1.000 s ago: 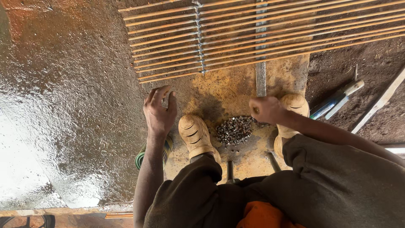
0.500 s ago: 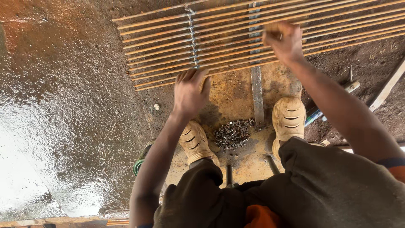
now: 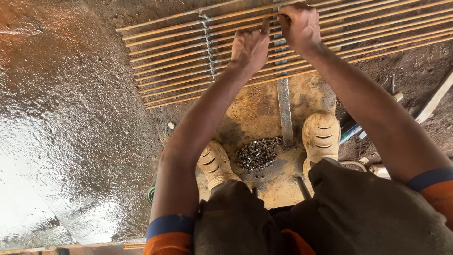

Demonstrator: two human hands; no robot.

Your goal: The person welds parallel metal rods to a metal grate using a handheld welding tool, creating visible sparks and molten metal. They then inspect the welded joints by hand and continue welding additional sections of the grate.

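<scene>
A grid of thin rusty metal rods (image 3: 179,52) lies flat on the wet ground ahead of me, crossed by a welded strip (image 3: 207,42) and a flat steel bar (image 3: 284,106). My left hand (image 3: 250,47) rests on the rods, fingers curled, thumb raised beside my right hand. My right hand (image 3: 299,26) presses on the rods where the flat bar crosses, its fingertips pinching something small that I cannot make out. A small heap of dark metal bits (image 3: 258,153) sits between my two tan shoes (image 3: 214,163) (image 3: 321,137).
Wet, shiny ground (image 3: 71,141) spreads to the left. A yellowish slab (image 3: 255,108) lies under my feet. At the right are dark soil, a blue-handled tool (image 3: 351,132) and a pale wooden strip (image 3: 434,101). A small white pebble (image 3: 171,125) lies near the grid's edge.
Both hands have moved up from near my shoes onto the rod grid. They now meet close together at the flat bar. The view has tilted forward.
</scene>
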